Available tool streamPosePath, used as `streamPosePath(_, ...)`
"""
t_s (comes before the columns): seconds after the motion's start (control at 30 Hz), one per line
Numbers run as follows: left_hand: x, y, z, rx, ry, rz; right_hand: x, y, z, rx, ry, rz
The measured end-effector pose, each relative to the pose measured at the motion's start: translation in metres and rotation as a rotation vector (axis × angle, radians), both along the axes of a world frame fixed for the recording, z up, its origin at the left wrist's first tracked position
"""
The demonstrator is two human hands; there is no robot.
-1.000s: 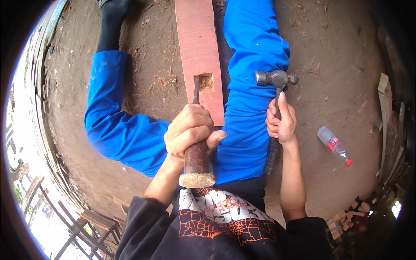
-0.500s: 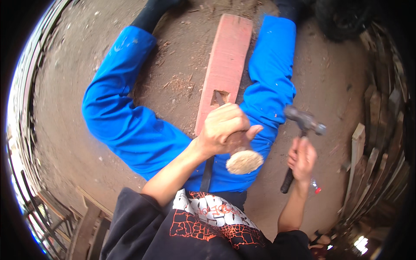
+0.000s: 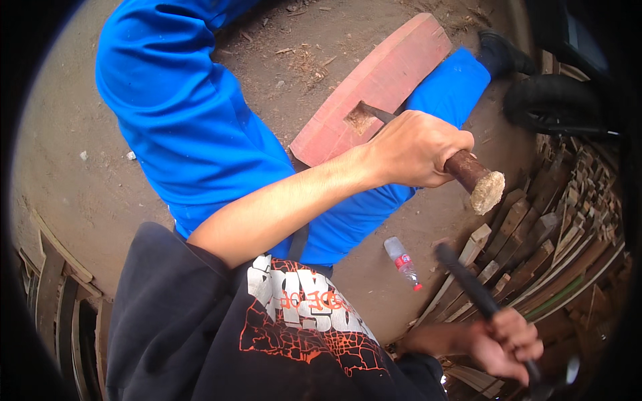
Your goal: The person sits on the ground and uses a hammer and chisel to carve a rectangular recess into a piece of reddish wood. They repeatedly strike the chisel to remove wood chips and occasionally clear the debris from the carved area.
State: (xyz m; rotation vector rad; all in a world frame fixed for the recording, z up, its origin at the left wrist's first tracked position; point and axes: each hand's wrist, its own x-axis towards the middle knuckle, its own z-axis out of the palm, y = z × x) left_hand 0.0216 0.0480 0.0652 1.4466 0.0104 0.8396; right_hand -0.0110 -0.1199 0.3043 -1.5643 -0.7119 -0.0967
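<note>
My left hand (image 3: 416, 148) is closed round the brown handle of a chisel (image 3: 467, 169), whose pale, frayed butt end points toward the lower right. The chisel's dark blade slants into a squared hole (image 3: 358, 119) cut in a reddish wooden board (image 3: 391, 63). This board lies on the ground between my blue-trousered legs. Low on the right, my right hand (image 3: 505, 344) grips a hammer (image 3: 470, 281) close to its head. The dark handle points up and left, and the metal head is blurred by motion.
A clear plastic bottle (image 3: 402, 262) with a red cap lies on the dirt ground. Stacked timber offcuts (image 3: 528, 227) fill the right side, with a black tyre-like object (image 3: 552, 103) beyond them. Wood chips (image 3: 304, 63) are scattered beside the board; more planks (image 3: 50, 281) stand at lower left.
The view has swung, so the board now appears tilted to the right. My right hand has dropped toward the lower right, and the hammer has turned from head up to head down.
</note>
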Motion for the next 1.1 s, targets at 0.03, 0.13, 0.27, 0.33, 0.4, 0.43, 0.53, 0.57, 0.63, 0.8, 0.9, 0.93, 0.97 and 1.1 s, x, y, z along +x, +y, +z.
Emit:
streamPosePath(0.03, 0.001, 0.004, -0.001, 0.003, 0.004, 0.0, -0.01, 0.012, -0.02, -0.13, 0.246, -0.018)
streamPosePath(0.13, -0.008, 0.016, -0.012, 0.052, 0.065, -0.073, -0.008, 0.027, -0.026, -0.649, 0.738, -0.259)
streamPosePath(0.27, -0.001, 0.016, -0.009, 0.008, 0.067, -0.047, 0.019, 0.027, 0.022, -0.534, 0.385, -0.422)
streamPosePath(0.33, 0.005, 0.023, -0.007, 0.015, 0.087, -0.047, 0.03, 0.019, 0.062, -0.441, 0.363, -0.23)
streamPosePath(0.4, 0.008, 0.02, -0.005, 0.033, 0.134, -0.075, 0.032, 0.026, 0.07, -0.388, 0.186, -0.198)
streamPosePath(0.43, 0.01, 0.019, -0.003, 0.042, 0.158, -0.088, 0.03, 0.029, 0.068, -0.396, 0.033, -0.271)
streamPosePath(0.53, 0.017, 0.005, -0.006, 0.055, 0.145, -0.064, 0.019, 0.053, -0.008, -0.483, 0.145, -0.413)
streamPosePath(0.57, 0.017, 0.005, -0.007, 0.05, 0.151, -0.062, 0.011, 0.061, -0.027, -0.678, 0.292, -0.579)
streamPosePath(0.63, 0.015, 0.003, -0.009, 0.042, 0.165, -0.057, 0.025, 0.053, -0.025, -0.775, 0.735, -0.37)
streamPosePath(0.8, 0.022, -0.002, -0.007, 0.044, 0.184, -0.037, 0.042, 0.038, 0.031, -0.56, 0.421, -0.464)
streamPosePath(0.9, 0.026, 0.003, -0.004, 0.031, 0.19, -0.005, 0.049, 0.036, 0.053, -0.4, 0.292, -0.195)
streamPosePath(0.93, 0.026, 0.004, -0.002, 0.025, 0.193, -0.007, 0.049, 0.036, 0.047, -0.38, 0.211, -0.246)
streamPosePath(0.97, 0.027, 0.004, -0.001, 0.024, 0.193, -0.012, 0.045, 0.046, 0.028, -0.354, 0.169, -0.295)
streamPosePath(1.1, 0.027, 0.007, -0.008, 0.028, 0.209, 0.002, 0.041, 0.056, -0.041, -0.86, 0.58, -0.253)
